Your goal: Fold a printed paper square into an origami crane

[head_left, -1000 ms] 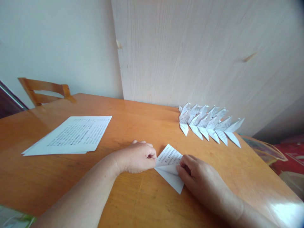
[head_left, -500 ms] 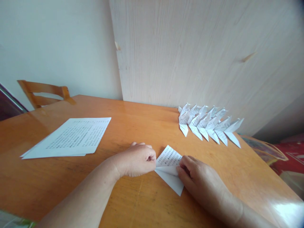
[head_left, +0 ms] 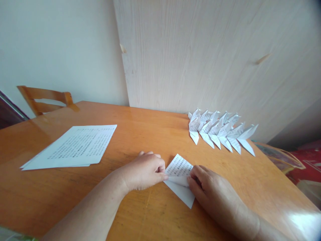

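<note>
A small folded sheet of printed paper (head_left: 179, 166) lies on the table between my hands, its corner pointing away from me. Across its middle runs a raised flap, with a plain white part on the near side. My left hand (head_left: 147, 170) is closed, its thumb and curled fingers pinching the left corner of the paper. On the right side, my right hand (head_left: 213, 187) grips the paper's edge between thumb and fingers. The fingertips of the right hand partly cover that corner.
Several folded paper pieces (head_left: 220, 129) stand in two rows at the table's back right. A stack of printed sheets (head_left: 75, 144) lies to the left on the wooden table (head_left: 140, 130). Behind are a chair (head_left: 47, 95) and a wood-grain panel (head_left: 190, 53).
My left thumb has come down onto the left end of the paper's fold. The right hand keeps its grip, almost unmoved.
</note>
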A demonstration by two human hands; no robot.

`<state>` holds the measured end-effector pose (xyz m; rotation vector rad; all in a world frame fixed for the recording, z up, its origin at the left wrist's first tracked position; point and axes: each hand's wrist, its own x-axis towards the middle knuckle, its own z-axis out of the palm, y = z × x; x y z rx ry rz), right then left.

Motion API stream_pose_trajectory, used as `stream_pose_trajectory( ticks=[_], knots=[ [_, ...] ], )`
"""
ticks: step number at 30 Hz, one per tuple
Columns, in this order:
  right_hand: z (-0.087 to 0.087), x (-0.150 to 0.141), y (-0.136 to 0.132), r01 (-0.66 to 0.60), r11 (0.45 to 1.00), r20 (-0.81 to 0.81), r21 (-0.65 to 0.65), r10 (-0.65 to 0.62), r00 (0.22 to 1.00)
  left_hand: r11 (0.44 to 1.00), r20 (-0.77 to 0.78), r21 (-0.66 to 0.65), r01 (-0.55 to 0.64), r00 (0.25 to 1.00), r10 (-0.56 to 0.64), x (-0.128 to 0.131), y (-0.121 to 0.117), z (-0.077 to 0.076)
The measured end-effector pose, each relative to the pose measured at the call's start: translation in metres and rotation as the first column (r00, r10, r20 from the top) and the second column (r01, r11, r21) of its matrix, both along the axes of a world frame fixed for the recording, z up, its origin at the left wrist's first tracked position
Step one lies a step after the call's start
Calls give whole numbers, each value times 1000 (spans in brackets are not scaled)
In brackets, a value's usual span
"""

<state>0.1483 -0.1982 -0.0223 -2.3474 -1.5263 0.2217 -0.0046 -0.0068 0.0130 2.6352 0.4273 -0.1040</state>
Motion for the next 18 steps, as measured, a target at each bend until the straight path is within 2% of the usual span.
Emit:
stream_pose_trajectory(
  ticks=[18],
  knots=[
    [-2, 1, 0, 21, 999, 5, -25, -21, 1000, 999, 1, 31, -28, 1000, 28, 1, -4, 2]
  ],
)
